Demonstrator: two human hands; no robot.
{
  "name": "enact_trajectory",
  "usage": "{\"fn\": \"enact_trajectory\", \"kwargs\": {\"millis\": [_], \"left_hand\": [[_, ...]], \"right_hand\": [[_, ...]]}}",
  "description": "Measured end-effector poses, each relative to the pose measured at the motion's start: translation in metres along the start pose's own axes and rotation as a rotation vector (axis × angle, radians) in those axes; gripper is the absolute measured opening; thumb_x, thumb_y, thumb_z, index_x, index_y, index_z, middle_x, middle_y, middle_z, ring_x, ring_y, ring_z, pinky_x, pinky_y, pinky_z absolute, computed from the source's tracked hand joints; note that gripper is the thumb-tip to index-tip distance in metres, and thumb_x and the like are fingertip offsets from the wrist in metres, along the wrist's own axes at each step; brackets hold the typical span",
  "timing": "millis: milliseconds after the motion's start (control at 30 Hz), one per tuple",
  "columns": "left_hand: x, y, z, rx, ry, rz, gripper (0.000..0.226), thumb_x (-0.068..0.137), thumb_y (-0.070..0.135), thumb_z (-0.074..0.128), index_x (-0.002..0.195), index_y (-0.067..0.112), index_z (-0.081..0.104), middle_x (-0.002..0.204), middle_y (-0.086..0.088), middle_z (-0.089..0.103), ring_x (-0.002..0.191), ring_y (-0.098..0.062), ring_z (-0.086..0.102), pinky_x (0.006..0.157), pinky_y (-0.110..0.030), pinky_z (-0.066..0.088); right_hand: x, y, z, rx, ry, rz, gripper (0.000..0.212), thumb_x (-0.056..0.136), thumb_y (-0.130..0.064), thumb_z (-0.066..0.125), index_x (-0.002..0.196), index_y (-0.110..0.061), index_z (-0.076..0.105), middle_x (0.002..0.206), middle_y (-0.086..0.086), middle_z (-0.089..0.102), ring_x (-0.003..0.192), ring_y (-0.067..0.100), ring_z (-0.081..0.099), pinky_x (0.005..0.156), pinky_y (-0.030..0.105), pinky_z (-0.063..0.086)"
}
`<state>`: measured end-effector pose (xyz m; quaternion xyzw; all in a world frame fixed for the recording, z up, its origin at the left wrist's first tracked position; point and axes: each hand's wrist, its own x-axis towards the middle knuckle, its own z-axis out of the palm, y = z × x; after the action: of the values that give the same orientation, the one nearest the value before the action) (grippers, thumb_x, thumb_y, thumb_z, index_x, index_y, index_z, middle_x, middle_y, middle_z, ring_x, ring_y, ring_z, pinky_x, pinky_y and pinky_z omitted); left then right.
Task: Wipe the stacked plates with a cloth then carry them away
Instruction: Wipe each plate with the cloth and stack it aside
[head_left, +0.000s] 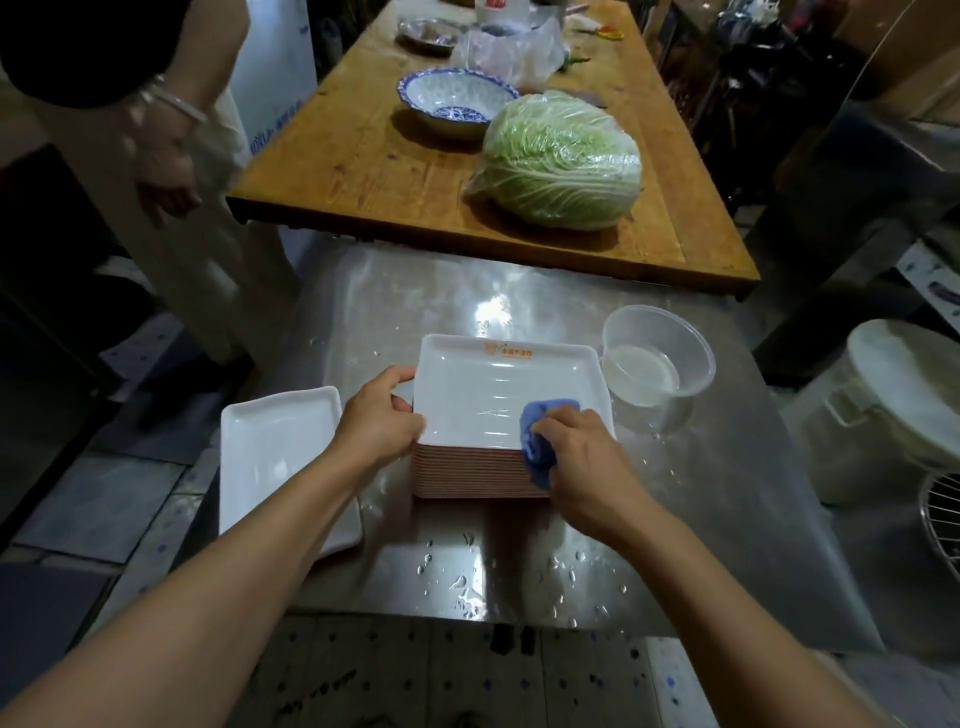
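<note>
Right hand gripping blue cloth, left hand gripping stacked plates; orange logo perhaps illegible.

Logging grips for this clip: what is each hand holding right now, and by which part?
The left hand grips the left rim of the top plate on the stack. The right hand holds a bunched blue cloth against that plate's near right corner.

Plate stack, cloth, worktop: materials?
Plate stack: glossy white tops with pinkish-tan rims and undersides, likely melamine or plastic; ceramic not ruled out. Cloth: soft blue fabric, bunched in the right hand, perhaps microfibre. Worktop: reflective grey with beaded water drops, probably stainless steel.
</note>
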<state>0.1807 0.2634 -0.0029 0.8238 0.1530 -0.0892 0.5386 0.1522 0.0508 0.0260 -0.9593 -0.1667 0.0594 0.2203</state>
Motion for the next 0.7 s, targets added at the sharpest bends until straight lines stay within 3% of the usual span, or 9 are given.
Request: {"fn": "enact_trajectory", "kwargs": {"millis": [67, 200, 333, 400, 467, 533, 700], "left_hand": [[-0.001, -0.001, -0.003, -0.053, -0.046, -0.008, 0.061, 0.079, -0.009, 0.058, 0.13, 0.025, 0.051, 0.064, -0.004, 0.05, 0.055, -0.016, 0.052, 0.05, -0.027, 0.046], [-0.001, -0.004, -0.007, -0.112, -0.125, 0.0, 0.063, 0.084, -0.007, 0.052, 0.135, 0.029, 0.047, 0.063, -0.006, 0.049, 0.048, -0.01, 0.048, 0.046, -0.021, 0.044], [-0.003, -0.004, -0.006, -0.087, -0.142, 0.02, 0.063, 0.089, -0.004, 0.049, 0.141, 0.03, 0.039, 0.068, -0.008, 0.051, 0.054, -0.011, 0.051, 0.046, -0.017, 0.045], [-0.003, -0.003, -0.004, -0.009, -0.117, 0.045, 0.06, 0.089, 0.0, 0.052, 0.14, 0.028, 0.039, 0.072, -0.01, 0.056, 0.06, -0.015, 0.053, 0.052, -0.025, 0.049], [-0.001, 0.0, -0.003, 0.074, -0.096, 0.057, 0.057, 0.088, 0.003, 0.054, 0.137, 0.027, 0.039, 0.077, -0.012, 0.06, 0.066, -0.021, 0.055, 0.067, -0.038, 0.053], [0.0, 0.001, -0.003, 0.098, -0.093, 0.045, 0.056, 0.087, 0.003, 0.056, 0.135, 0.027, 0.04, 0.077, -0.011, 0.061, 0.068, -0.023, 0.057, 0.074, -0.042, 0.054], [0.0, 0.002, -0.004, 0.067, -0.103, 0.029, 0.057, 0.084, -0.003, 0.054, 0.134, 0.024, 0.043, 0.071, -0.006, 0.055, 0.059, -0.019, 0.056, 0.063, -0.034, 0.053]], "right_hand": [[0.009, -0.017, 0.012, 0.039, -0.013, -0.081, 0.013, 0.075, 0.005, 0.062, 0.081, -0.007, 0.063, 0.099, 0.005, 0.06, 0.086, 0.019, 0.047, 0.068, 0.019, 0.037], [0.029, -0.047, 0.039, 0.109, -0.034, -0.177, 0.027, 0.081, -0.002, 0.062, 0.108, -0.003, 0.065, 0.119, 0.01, 0.057, 0.107, 0.024, 0.049, 0.089, 0.03, 0.04], [0.039, -0.052, 0.051, 0.094, -0.025, -0.139, 0.044, 0.084, -0.007, 0.059, 0.127, -0.004, 0.053, 0.139, 0.01, 0.042, 0.128, 0.025, 0.039, 0.101, 0.03, 0.036], [0.048, -0.047, 0.051, 0.042, -0.03, -0.115, 0.054, 0.087, -0.011, 0.058, 0.138, -0.004, 0.041, 0.15, 0.009, 0.029, 0.138, 0.023, 0.027, 0.107, 0.032, 0.031], [0.06, -0.042, 0.047, -0.035, -0.03, -0.094, 0.063, 0.088, -0.017, 0.06, 0.143, -0.006, 0.033, 0.152, 0.007, 0.024, 0.14, 0.022, 0.023, 0.107, 0.032, 0.032], [0.071, -0.035, 0.04, -0.117, -0.009, -0.068, 0.071, 0.085, -0.02, 0.065, 0.145, -0.008, 0.029, 0.153, 0.006, 0.023, 0.139, 0.021, 0.026, 0.107, 0.032, 0.033], [0.058, 0.007, 0.013, -0.264, 0.086, 0.107, 0.056, 0.087, -0.023, 0.054, 0.14, -0.015, 0.037, 0.15, 0.0, 0.031, 0.135, 0.017, 0.03, 0.106, 0.03, 0.016]]}}
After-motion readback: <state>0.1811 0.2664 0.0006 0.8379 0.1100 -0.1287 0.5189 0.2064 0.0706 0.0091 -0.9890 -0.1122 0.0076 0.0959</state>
